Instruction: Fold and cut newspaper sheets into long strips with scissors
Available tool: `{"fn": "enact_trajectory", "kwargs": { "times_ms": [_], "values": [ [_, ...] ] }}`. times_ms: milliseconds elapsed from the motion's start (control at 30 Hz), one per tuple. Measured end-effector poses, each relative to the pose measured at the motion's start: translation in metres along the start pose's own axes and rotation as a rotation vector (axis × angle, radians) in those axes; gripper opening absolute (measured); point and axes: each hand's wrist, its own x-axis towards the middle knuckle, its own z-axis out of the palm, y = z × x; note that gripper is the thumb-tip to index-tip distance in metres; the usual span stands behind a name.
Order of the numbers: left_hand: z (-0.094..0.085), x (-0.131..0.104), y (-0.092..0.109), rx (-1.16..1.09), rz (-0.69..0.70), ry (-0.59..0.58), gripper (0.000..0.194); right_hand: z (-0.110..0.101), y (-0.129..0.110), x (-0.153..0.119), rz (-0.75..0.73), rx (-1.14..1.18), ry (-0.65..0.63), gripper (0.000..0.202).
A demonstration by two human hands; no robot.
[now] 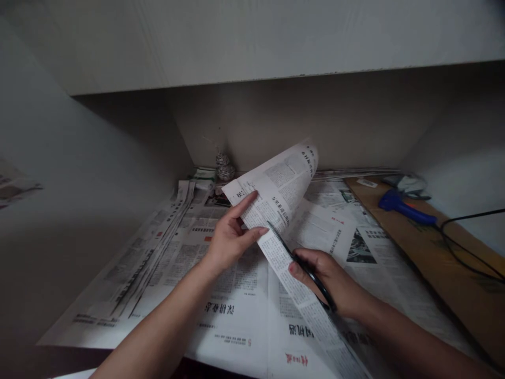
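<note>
A raised newspaper sheet (pixel 284 181) is pinched between the thumb and fingers of my left hand (pixel 232 234), with its upper part curling over to the right. Black-handled scissors (pixel 317 281) are gripped in my right hand (pixel 329 279), their blades on the sheet just right of my left thumb. A long narrow strip (pixel 303 300) of the newspaper runs from my left thumb down toward the bottom right, beneath the scissors. Whether the blades are apart is hard to tell.
Newspapers (pixel 232 326) cover the tabletop. Cut strips (pixel 158 252) lie at the left. A coiled object (pixel 224 167) stands at the back. On cardboard (pixel 394 226) at the right rests a blue tool (pixel 406 208) with a black cable (pixel 465 263). An overhead panel (pixel 252 42) spans the top.
</note>
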Motion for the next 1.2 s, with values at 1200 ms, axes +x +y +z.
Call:
{"fn": "enact_trajectory", "kwargs": {
  "times_ms": [1200],
  "values": [
    [0.000, 0.001, 0.000, -0.048, -0.079, -0.010, 0.075, 0.000, 0.004, 0.002, 0.048, -0.030, 0.039, 0.045]
  ]
}}
